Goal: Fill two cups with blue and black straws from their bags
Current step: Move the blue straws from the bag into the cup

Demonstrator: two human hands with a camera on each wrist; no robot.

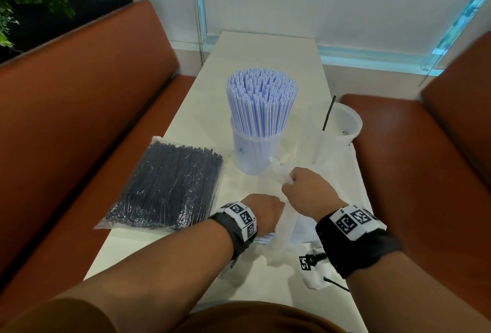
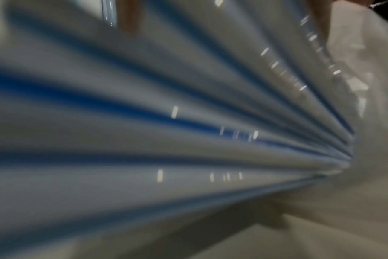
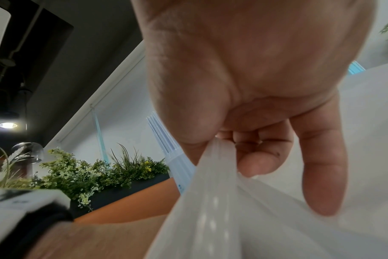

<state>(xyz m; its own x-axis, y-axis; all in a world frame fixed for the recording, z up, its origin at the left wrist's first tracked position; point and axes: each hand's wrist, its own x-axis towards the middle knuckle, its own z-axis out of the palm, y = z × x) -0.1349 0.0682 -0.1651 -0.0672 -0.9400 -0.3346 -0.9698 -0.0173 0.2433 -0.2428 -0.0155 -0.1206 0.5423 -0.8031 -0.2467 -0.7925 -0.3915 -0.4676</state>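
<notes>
Centrally on the white surface (image 1: 265, 48) stands a cup (image 1: 253, 154) packed with blue straws (image 1: 261, 104); the black-straw bag (image 1: 164, 186) lies left. Right hand (image 1: 309, 189) fingers (image 3: 261, 163) clamp the translucent bag (image 1: 285, 229); left hand (image 1: 265, 213) grips it too.

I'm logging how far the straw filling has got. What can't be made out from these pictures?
- Left hand fingers: head view, hidden behind its own knuckles and the white bag.
- How many blue straws remain in that bag: left wrist view too close and blurred; head view shows only their tips.
- Far cup contents: head view, translucent wall; only one black straw shows.
</notes>
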